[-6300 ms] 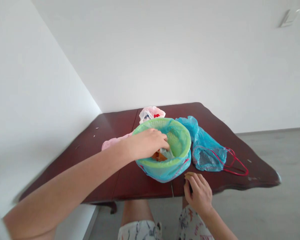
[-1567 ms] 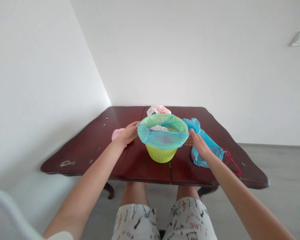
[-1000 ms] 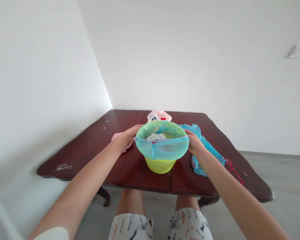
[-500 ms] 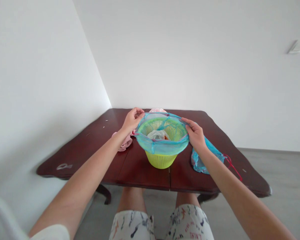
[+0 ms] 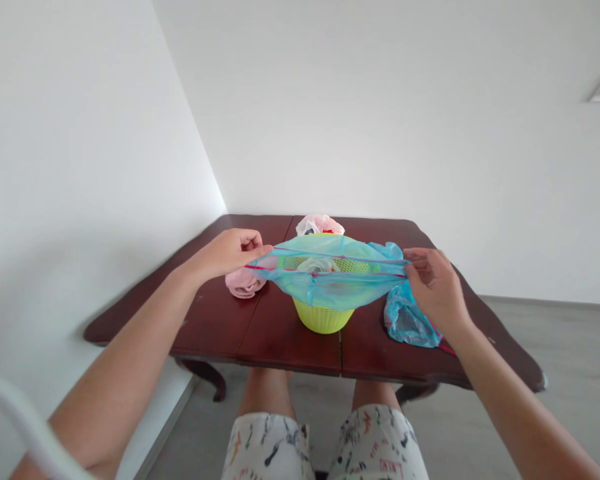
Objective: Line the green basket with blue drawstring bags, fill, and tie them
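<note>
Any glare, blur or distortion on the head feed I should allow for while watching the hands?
Head view: soft light, no strong glare, a faint shadow on the left wall; same head view: left hand and right hand readable, basket hazy behind the bag; head view again: wide-angle stretch towards the corners, pale curved thing at lower left blurred and cut off.

A thin, see-through blue bag (image 5: 313, 292) lines the basket and drapes over its near rim, its mouth stretched wide left and right into a flat, narrow slot between the left hand (image 5: 233, 253) and the right hand (image 5: 437, 288). Pinkish-red bands edge both sides of that opening. The yellow-green plastic basket (image 5: 324, 320), with perforated walls, stands upright mid-desk (image 5: 280, 340), whitish crumpled plastic (image 5: 316, 265) inside.
</note>
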### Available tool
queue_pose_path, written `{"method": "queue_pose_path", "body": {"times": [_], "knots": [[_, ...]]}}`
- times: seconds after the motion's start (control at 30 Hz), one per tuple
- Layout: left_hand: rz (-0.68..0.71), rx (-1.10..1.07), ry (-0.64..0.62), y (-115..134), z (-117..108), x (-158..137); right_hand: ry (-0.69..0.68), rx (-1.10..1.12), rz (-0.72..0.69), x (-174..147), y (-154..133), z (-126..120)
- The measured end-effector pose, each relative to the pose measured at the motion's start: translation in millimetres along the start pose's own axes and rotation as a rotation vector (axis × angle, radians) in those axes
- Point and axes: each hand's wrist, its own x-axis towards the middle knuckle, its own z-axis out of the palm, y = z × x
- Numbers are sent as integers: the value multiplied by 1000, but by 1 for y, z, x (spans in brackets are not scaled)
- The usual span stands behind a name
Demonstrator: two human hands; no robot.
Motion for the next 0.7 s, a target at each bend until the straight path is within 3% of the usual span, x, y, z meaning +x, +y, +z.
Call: {"method": "queue_pose_path", "body": {"times": [0.1, 0.2, 0.33, 0.53, 0.7], "knots": [[-17, -84, 37, 13, -4, -10, -54, -133, -5, -1, 1, -6], [-70, -306, 2, 22, -1, -20, -98, -215, -7, -4, 3, -8], [-85, -615, 15, 23, 10, -31, -103, -34, 146, -7, 4, -3], [-136, -964, 39, 20, 34, -46, -158, 52, 290, -7, 10, 16], [-118, -1020, 76, 18, 58, -57, -209, 510, 575, -5, 13, 32]]}}
